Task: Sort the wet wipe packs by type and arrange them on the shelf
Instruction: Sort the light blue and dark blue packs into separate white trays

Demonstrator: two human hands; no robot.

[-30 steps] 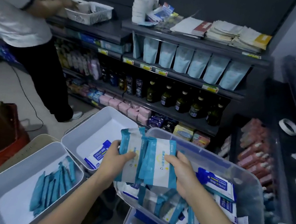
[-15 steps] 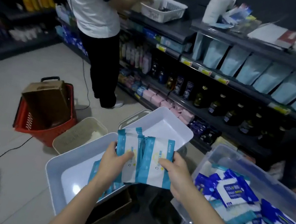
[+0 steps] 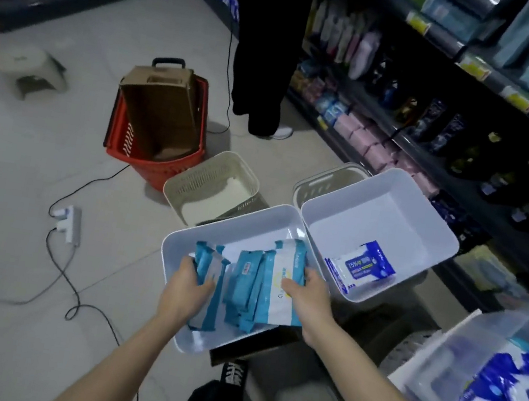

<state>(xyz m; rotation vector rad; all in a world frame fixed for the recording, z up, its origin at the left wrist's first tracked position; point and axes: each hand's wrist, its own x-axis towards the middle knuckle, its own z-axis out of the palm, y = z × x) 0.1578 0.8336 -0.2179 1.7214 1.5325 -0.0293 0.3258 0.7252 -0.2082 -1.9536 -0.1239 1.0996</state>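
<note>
**A:** Entry one, the hands?

**B:** Left hand: grip clamped on a teal pack at the left end of the row, fingers curled over it. Right hand: grip clamped on a white-faced teal pack at the right end, thumb on its face.

**A:** Location of both?

**B:** Inside the near white bin. Between the two held packs, further teal packs stand on edge, leaning on one another.

**A:** Entry two, the other type?

**B:** One blue-and-white pack, lying flat in the near corner of the far white bin. That bin sits just beside the near one. Whether the rims touch, I cannot tell.

**A:** Unsorted stock?

**B:** Clear tub, lower right, holding mixed packs, blue-and-white and teal, jumbled. Blurred, so no count.

**A:** Shelf?

**B:** Shelf along the right side. It carries dark bottles, pink packets and yellow price tags.

**A:** Sundries, floor level?

**B:**
- Beige basket, just behind the near bin.
- Second beige basket, partly under the far bin.
- Red basket with a cardboard box tilted in it.
- White power strip with a trailing cable.
- Pale stool, far left.
- Second person's dark trouser legs, beside the shelf.
</note>
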